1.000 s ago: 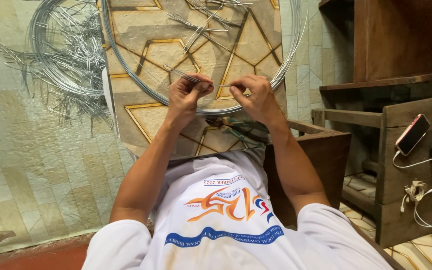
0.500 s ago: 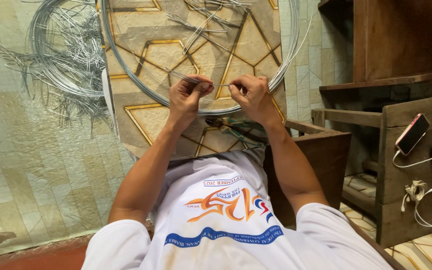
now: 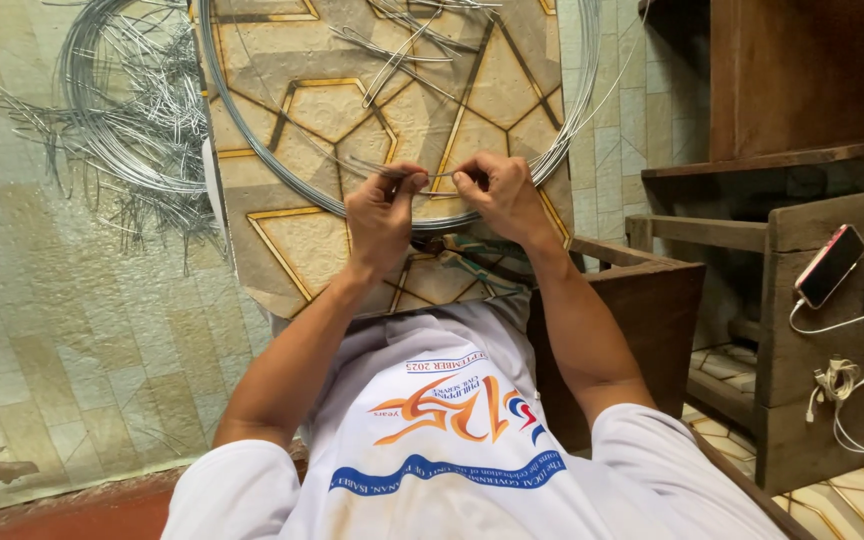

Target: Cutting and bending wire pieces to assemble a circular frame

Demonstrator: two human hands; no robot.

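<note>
A short piece of thin wire (image 3: 430, 176) ran between the 2 hands, pinched at each end just above the near arc of a large wire hoop (image 3: 282, 165) that lay on a patterned board (image 3: 302, 240). The left hand (image 3: 384, 210) had its grip clenched on the left end, thumb against forefinger; the right hand (image 3: 500, 195) pinched the right end in the same way, so both grips were closed on the wire piece rather than on the hoop. Judging by its look, the wire was light, springy and stiff enough to hold a bend, with sharp cut ends that could prick; a hold close to the ends, as here, seemed the surest, since a mid-span hold would let it flex. The hoop, made of several turns of the same grey wire, would probably wobble if lifted by 1 side. More cut wire pieces (image 3: 402, 50) were scattered on the board inside the hoop. To the left, on the tiled floor (image 3: 72, 330), lay a wire coil (image 3: 122, 110) tangled with loose strands. At the right, well apart, a smartphone (image 3: 830, 265) leaned on a wooden shelf (image 3: 842, 225) with a white cable (image 3: 842, 400) hanging below.
</note>
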